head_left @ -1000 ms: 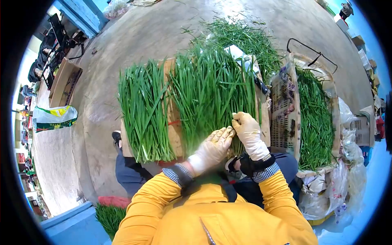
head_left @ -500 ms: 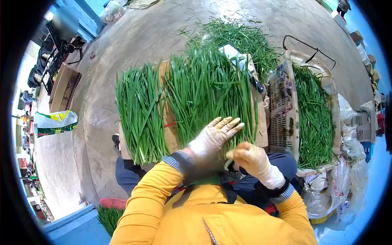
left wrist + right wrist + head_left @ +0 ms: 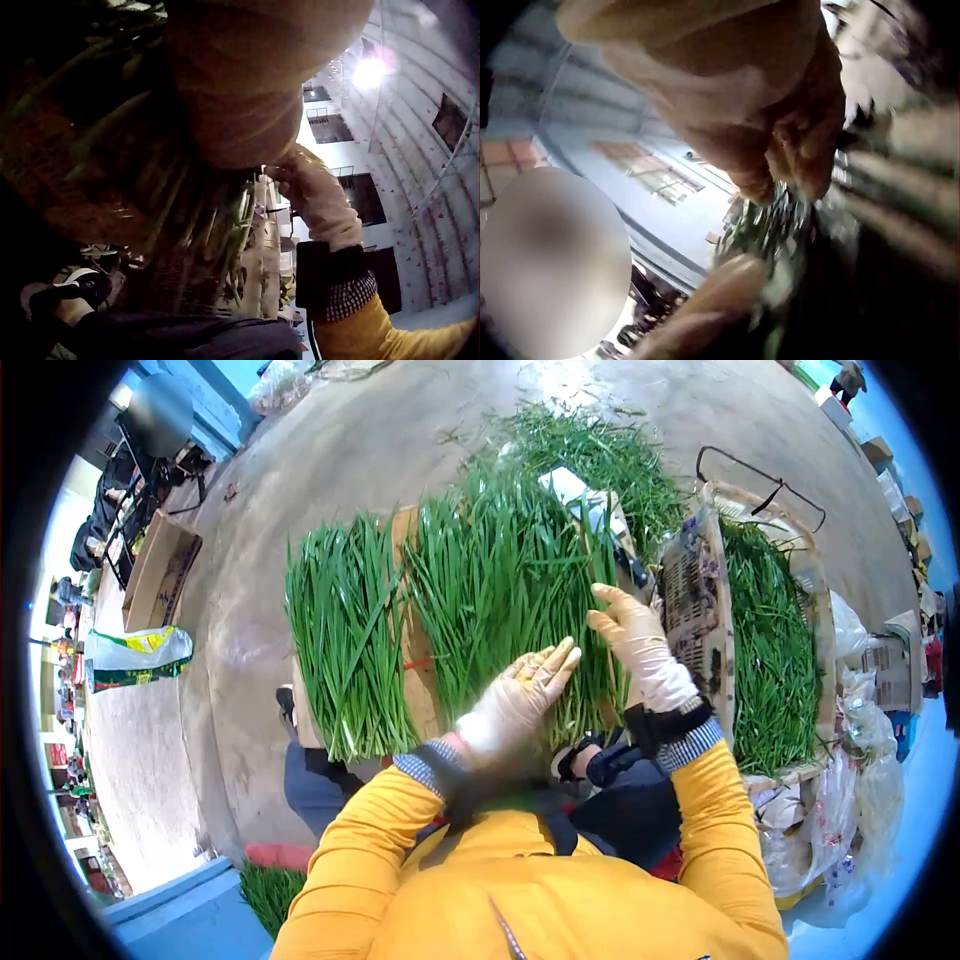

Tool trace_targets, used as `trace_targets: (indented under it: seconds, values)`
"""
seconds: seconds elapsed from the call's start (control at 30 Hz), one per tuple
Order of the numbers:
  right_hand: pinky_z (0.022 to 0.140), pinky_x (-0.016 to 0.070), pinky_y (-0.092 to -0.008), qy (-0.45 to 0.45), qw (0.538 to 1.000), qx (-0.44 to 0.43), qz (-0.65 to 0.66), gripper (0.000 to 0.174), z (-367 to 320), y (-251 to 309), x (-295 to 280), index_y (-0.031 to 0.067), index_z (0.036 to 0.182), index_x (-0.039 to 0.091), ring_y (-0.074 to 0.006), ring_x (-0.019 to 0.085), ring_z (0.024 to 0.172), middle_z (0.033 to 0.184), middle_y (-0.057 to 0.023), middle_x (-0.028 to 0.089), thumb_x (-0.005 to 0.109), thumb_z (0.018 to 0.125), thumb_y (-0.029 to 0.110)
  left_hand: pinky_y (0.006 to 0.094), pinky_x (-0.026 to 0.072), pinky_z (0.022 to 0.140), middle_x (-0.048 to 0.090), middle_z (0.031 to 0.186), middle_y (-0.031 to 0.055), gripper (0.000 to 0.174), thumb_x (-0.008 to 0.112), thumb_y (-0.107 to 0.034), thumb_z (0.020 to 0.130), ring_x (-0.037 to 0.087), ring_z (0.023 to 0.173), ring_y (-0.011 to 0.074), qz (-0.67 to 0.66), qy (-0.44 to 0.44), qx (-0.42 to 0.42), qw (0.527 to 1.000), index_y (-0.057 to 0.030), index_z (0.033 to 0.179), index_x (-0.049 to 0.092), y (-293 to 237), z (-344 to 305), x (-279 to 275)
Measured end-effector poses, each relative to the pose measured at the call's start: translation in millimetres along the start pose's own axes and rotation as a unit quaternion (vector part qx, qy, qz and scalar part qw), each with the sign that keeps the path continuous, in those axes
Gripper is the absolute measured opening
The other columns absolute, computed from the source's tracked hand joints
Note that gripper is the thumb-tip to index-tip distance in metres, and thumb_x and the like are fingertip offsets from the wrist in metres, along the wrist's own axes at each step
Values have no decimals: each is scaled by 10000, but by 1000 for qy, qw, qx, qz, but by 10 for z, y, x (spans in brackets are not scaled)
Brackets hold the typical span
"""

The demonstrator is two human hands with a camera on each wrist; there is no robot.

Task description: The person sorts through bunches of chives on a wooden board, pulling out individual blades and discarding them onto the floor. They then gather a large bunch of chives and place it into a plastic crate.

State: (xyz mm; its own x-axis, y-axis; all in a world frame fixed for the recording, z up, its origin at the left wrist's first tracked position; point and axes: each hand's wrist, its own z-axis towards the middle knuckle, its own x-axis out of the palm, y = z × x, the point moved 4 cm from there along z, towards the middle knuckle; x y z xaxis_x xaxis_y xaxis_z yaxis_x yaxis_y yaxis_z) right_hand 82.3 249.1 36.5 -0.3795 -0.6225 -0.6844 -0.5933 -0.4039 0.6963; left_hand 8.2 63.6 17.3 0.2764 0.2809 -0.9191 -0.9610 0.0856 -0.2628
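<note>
Two broad bundles of garlic chives lie side by side on a wooden board (image 3: 418, 660) in the head view, the left bundle (image 3: 345, 630) apart from the larger right bundle (image 3: 490, 560). My gloved left hand (image 3: 512, 702) rests over the lower stems of the right bundle, fingers straight and close together. Just beyond its fingertips, my gloved right hand (image 3: 640, 645) is over that bundle's right edge, thumb and fingers spread apart. In the right wrist view, green leaves (image 3: 780, 225) show past the bent fingers, with the thumb (image 3: 720, 289) separate from them.
To the right stands a plastic crate (image 3: 692, 660) full of loose greens (image 3: 770, 650). A dark handle (image 3: 630, 568) lies near the board's right edge. Beyond the board a heap of loose leaves (image 3: 600, 450) covers the floor. Plastic bags (image 3: 865, 760) hang beside the crate.
My right hand drew back toward my lap, then moved forward and right over the bundle's edge, its fingers opening out. My left hand stays on the stems, its fingers now closer together.
</note>
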Motion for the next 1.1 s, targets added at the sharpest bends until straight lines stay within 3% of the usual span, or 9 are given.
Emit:
trace_targets:
  seconds: [0.13, 0.27, 0.33, 0.4, 0.53, 0.6, 0.77, 1.03, 1.1]
  values:
    - [831, 513, -374, -40, 996, -24, -74, 371, 36, -202, 409, 65, 1156, 626, -326, 661, 940, 1012, -167, 689, 704, 853, 264, 379, 393, 1072, 458, 1440, 162, 537, 491, -99, 872, 515, 1258, 269, 10, 5, -2, 1000, -41, 1403, 435, 28, -13, 5]
    - [718, 523, -361, -52, 995, -5, 90, 184, -105, -340, 262, 47, 965, 671, -298, 677, 812, 877, -149, 697, 693, 859, 195, 388, 398, 1063, 497, 1407, 146, 523, 490, -95, 865, 521, 1252, 269, 23, 11, -2, 1000, -44, 1384, 455, 68, -52, 49]
    - [671, 508, -317, -144, 978, -153, -20, 123, -255, -248, 93, 33, 941, 674, -220, 663, 730, 811, -128, 687, 686, 856, 121, 389, 398, 1062, 514, 1398, 135, 514, 482, -66, 856, 533, 1242, 265, 14, 11, -4, 1000, -45, 1369, 476, 64, -35, 14]
    - [651, 482, -258, -167, 956, -220, 102, 150, -400, -126, -27, 43, 1005, 692, -144, 625, 704, 818, -52, 694, 685, 856, 67, 392, 411, 1054, 542, 1371, 143, 515, 473, 7, 834, 553, 1224, 275, -65, -33, -4, 997, -49, 1345, 509, 118, -15, -34]
    - [629, 394, -173, -168, 935, -160, 268, 217, -562, -236, -131, 57, 1122, 692, -25, 455, 699, 854, 71, 592, 615, 923, 17, 379, 462, 1002, 617, 1264, 150, 568, 457, 135, 764, 592, 1158, 307, -207, -246, -70, 944, -47, 1287, 582, 365, 92, -360]
    - [618, 412, -180, -141, 954, -36, 261, 201, -509, -444, -114, 39, 1128, 682, -35, 469, 668, 854, 49, 601, 587, 951, 36, 372, 459, 1007, 624, 1261, 126, 556, 467, 111, 777, 595, 1150, 304, -173, -231, -40, 957, -53, 1297, 573, 362, 290, -443]
    - [587, 418, -194, -120, 939, -5, 323, 196, -468, -507, -22, 39, 1138, 670, -44, 507, 664, 853, 44, 611, 582, 967, 76, 428, 404, 1054, 533, 1372, 123, 582, 542, -11, 840, 502, 1249, 348, -99, -18, 3, 995, -126, 1404, 455, 188, 759, -3]
    - [676, 419, -181, -205, 914, -15, 349, 235, -584, -560, -325, 49, 1185, 650, -39, 471, 726, 1008, 35, 652, 551, 973, 34, 486, 270, 1147, 355, 1537, 63, 610, 540, -182, 905, 348, 1394, 317, -26, 161, 14, 986, -177, 1478, 330, 331, 804, 399]
    - [706, 437, -194, -260, 948, -96, 158, 313, -687, -521, -384, 41, 1230, 616, -61, 512, 782, 1087, -1, 632, 574, 924, -12, 487, 267, 1148, 349, 1541, 61, 615, 538, -186, 906, 343, 1398, 313, -40, 177, 14, 983, -178, 1482, 324, 339, 834, 363]
